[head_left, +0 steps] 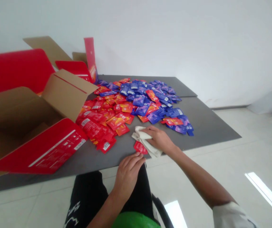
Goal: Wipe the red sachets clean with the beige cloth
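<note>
A folded off-white cloth (139, 133) is bunched under my right hand (159, 138), whose fingers are closed on it. The cloth lies over the right part of a single red sachet (139, 147) near the table's front edge. My left hand (129, 167) holds that sachet at its lower edge, fingers close together and thumb side hidden. Just beyond both hands spreads a heap of loose sachets: red and orange ones (98, 125) mostly on the left, purple-blue ones (138, 100) mostly on the right.
On the left stands an open cardboard box (64, 91) with red outer flaps, its near flap (55, 148) leaning over the dark grey table (212, 120). Another red box (89, 53) is behind it. A white wall (185, 41) rises behind the table.
</note>
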`<state>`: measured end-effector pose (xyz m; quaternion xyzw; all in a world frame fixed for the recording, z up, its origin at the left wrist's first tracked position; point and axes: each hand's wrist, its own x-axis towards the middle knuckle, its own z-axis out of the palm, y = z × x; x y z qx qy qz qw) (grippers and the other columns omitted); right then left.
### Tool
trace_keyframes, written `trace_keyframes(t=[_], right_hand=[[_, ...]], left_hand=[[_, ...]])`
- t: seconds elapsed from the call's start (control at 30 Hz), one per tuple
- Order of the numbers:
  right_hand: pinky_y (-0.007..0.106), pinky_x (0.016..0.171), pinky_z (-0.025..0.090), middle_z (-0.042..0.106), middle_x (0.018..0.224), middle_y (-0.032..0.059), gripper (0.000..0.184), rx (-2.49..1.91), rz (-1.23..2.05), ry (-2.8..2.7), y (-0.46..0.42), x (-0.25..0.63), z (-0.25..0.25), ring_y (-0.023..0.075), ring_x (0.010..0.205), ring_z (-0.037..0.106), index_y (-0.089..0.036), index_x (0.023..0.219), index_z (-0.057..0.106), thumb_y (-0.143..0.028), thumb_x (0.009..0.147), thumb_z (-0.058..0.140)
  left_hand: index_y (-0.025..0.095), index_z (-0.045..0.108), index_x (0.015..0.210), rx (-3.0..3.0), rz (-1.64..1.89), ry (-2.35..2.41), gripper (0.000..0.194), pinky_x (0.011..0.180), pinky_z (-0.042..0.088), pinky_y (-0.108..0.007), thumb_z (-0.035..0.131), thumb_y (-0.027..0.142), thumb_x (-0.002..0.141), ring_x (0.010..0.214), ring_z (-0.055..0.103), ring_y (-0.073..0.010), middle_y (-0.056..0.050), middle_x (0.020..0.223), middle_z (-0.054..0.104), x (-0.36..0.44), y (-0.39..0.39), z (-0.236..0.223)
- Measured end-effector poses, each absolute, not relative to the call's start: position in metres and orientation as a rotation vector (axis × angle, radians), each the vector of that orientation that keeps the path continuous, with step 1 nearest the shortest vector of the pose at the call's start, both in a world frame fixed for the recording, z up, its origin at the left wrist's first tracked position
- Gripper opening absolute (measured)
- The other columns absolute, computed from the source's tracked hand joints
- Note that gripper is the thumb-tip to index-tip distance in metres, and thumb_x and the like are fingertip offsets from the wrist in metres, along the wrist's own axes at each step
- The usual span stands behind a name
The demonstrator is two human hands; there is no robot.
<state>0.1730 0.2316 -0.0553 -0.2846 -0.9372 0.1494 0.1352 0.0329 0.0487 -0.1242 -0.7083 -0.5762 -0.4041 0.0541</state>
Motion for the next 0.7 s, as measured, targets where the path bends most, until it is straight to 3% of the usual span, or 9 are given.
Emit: trace_keyframes(t=[0.13,0.3,0.53,0.7], right_hand=[[0.028,0.090,0.054,0.068,0.126,0.0088,0.047,-0.862,0.314,-2.657,0.244,0.172,-0.043,0.0226,0.109,0.069,-0.025,0.139,0.065,-0.012,0.093,0.059],[0.025,0.088,0.054,0.068,0.130,0.0049,0.046,-0.585,0.536,-2.753,0.195,0.173,-0.051,0.0192,0.110,0.069,-0.030,0.138,0.065,-0.016,0.094,0.062],[0.027,0.089,0.054,0.070,0.121,0.0086,0.044,-0.863,0.344,-2.632,0.251,0.170,-0.056,0.0219,0.105,0.069,-0.024,0.135,0.068,-0.013,0.093,0.063],[0.026,0.092,0.053,0.067,0.130,0.0070,0.052,-0.661,0.416,-2.653,0.216,0.176,-0.053,0.0206,0.113,0.068,-0.027,0.141,0.063,-0.008,0.093,0.060]], left_hand=[[0.021,0.072,0.117,-2.149,-1.243,-1.743,0.028,0.099,0.056,-0.038,0.052,0.010,0.101,0.113,0.070,-0.0207,-0.004,0.118,0.076,0.033,0.049,-0.124],[0.023,0.072,0.120,-2.118,-1.198,-1.781,0.030,0.092,0.058,-0.038,0.054,0.011,0.100,0.101,0.072,-0.0215,-0.003,0.108,0.078,0.034,0.048,-0.125],[0.021,0.072,0.118,-2.149,-1.265,-1.748,0.029,0.100,0.055,-0.037,0.052,0.010,0.101,0.115,0.069,-0.0206,-0.004,0.119,0.076,0.033,0.049,-0.124],[0.022,0.072,0.119,-2.141,-1.244,-1.766,0.029,0.097,0.056,-0.037,0.052,0.011,0.102,0.110,0.070,-0.0208,-0.003,0.114,0.077,0.034,0.048,-0.124]])
